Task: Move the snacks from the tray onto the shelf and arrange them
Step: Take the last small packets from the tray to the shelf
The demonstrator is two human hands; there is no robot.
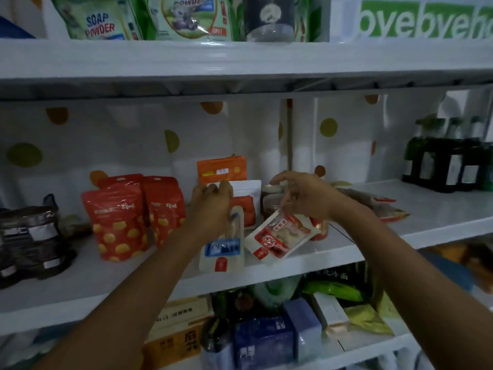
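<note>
While both your arms reach in, the middle shelf [440, 217] holds the following, left to right.

- Far left: a stack of dark packets [29, 236] with pale labels.
- Next: the front red pouch [117, 222] and the rear red pouch [165, 206], both yellow-spotted, upright and touching.
- Centre, rear: an orange pouch [221, 169] stands against the back wall. A white pouch [246, 204] with an orange panel stands just in front of it.
- Your left hand [213, 204]: fingers curled over the top of a blue-labelled packet [222, 249]. That packet stands upright at the shelf's front edge.
- Glass jar [269, 201]: dark contents, pale lid, partly hidden behind your right hand.
- Your right hand [301, 196]: thumb and fingers pinch the upper end of a white-and-red snack packet [280, 236]. The packet is tilted, with its lower end resting on the shelf near the front. The forefinger reaches over the jar lid; I cannot tell whether it touches.
- Right of the wrist: flat packets [378, 206] lying down.
- Far right: dark bottles [448, 166], grouped upright.
</note>
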